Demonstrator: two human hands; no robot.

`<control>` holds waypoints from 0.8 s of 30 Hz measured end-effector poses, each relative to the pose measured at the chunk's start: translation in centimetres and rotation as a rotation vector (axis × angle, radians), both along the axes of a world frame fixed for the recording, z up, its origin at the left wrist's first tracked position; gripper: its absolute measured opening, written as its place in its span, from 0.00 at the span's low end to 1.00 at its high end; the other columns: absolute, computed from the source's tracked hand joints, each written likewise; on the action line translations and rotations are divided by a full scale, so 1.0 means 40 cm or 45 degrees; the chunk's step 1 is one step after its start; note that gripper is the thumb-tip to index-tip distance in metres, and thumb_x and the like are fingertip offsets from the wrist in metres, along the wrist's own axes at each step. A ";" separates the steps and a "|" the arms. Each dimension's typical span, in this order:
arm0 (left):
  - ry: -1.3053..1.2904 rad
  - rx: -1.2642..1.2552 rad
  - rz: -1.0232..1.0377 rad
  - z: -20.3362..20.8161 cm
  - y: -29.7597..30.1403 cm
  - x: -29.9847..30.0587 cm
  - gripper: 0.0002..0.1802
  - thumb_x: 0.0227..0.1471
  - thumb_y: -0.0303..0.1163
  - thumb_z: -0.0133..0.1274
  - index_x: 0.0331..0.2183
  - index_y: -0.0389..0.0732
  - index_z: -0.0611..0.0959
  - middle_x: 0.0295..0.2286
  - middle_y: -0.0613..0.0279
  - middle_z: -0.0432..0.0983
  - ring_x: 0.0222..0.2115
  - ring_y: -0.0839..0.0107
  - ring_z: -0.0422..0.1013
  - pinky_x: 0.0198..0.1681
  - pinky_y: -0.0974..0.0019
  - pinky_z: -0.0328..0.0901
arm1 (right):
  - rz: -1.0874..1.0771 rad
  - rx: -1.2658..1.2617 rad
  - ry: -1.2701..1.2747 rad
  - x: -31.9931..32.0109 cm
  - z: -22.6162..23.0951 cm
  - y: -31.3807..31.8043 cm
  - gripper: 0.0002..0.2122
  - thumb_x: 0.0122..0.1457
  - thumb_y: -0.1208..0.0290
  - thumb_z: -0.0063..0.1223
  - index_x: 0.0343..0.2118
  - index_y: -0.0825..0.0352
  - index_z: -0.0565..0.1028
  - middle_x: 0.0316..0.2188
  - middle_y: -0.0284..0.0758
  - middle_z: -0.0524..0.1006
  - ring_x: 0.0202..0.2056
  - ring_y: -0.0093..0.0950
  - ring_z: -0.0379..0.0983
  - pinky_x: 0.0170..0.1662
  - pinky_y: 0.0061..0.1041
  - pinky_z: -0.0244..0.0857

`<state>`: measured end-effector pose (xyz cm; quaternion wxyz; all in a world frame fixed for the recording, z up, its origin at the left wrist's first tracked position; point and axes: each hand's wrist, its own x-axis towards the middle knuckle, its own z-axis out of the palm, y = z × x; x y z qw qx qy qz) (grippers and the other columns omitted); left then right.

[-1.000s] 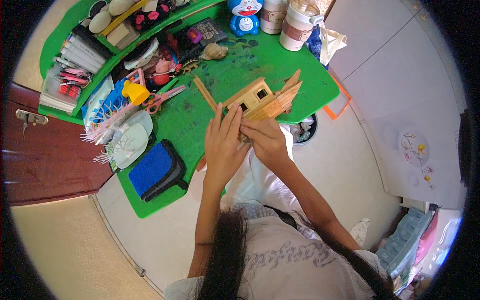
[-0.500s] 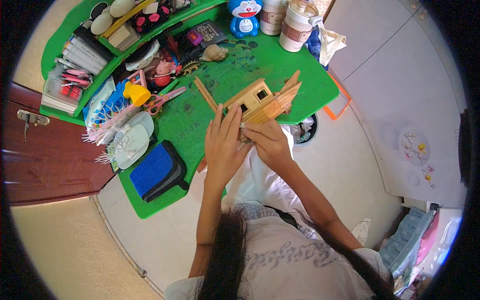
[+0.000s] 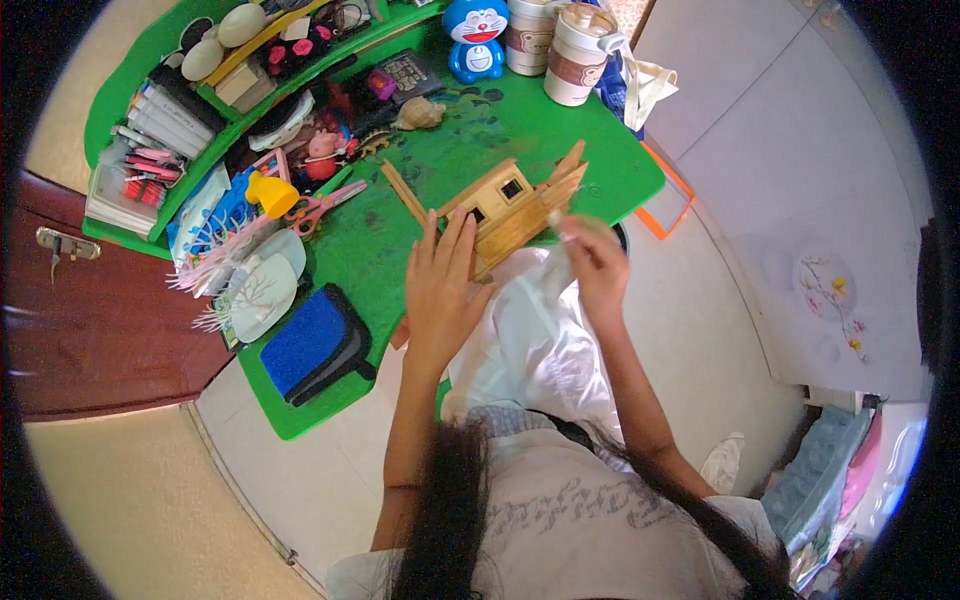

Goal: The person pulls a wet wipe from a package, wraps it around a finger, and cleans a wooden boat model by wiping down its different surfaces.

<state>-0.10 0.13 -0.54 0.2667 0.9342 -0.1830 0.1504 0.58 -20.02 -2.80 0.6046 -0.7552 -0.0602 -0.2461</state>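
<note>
A light wooden model boat (image 3: 510, 220) with a cabin and small dark square windows rests at the front edge of the green desk. My left hand (image 3: 440, 270) steadies it, fingers laid over its near left end and the thumb lower down. To the right of the hull, my right hand (image 3: 598, 262) is closed in a pinch and somewhat blurred. A small whitish thing (image 3: 556, 216) pokes out from its fingertips against the boat's side; its kind cannot be made out.
Left on the green desk (image 3: 330, 255) lie scissors (image 3: 322, 206), a yellow-headed lamp-like object (image 3: 271, 192) and a blue-and-black pouch (image 3: 315, 345). Behind stand a blue cat figure (image 3: 476, 40) and lidded cups (image 3: 577, 55). A seashell (image 3: 420, 113) sits near the shelf.
My right hand has moved right, away from my left hand and along the hull to the boat's right end. My left hand stays on the boat.
</note>
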 end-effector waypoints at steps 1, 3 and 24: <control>0.023 0.015 -0.001 0.002 -0.002 0.001 0.50 0.31 0.32 0.67 0.58 0.40 0.63 0.60 0.58 0.56 0.61 0.50 0.50 0.60 0.51 0.51 | -0.144 0.011 0.004 0.024 -0.008 -0.025 0.10 0.53 0.86 0.51 0.37 0.67 0.78 0.38 0.35 0.78 0.41 0.24 0.73 0.43 0.20 0.66; 0.042 0.026 -0.013 0.006 -0.004 0.004 0.50 0.32 0.31 0.66 0.59 0.40 0.63 0.60 0.58 0.55 0.61 0.50 0.50 0.60 0.51 0.50 | -0.233 0.143 0.215 0.063 -0.001 -0.081 0.07 0.56 0.82 0.51 0.37 0.70 0.77 0.37 0.35 0.78 0.38 0.22 0.73 0.41 0.19 0.66; 0.013 0.043 0.058 0.022 -0.013 -0.045 0.36 0.43 0.32 0.59 0.56 0.43 0.68 0.60 0.54 0.54 0.62 0.49 0.47 0.60 0.42 0.46 | -0.314 -0.411 0.041 0.285 -0.129 -0.101 0.15 0.51 0.79 0.53 0.45 0.70 0.73 0.45 0.50 0.72 0.45 0.47 0.71 0.49 0.34 0.65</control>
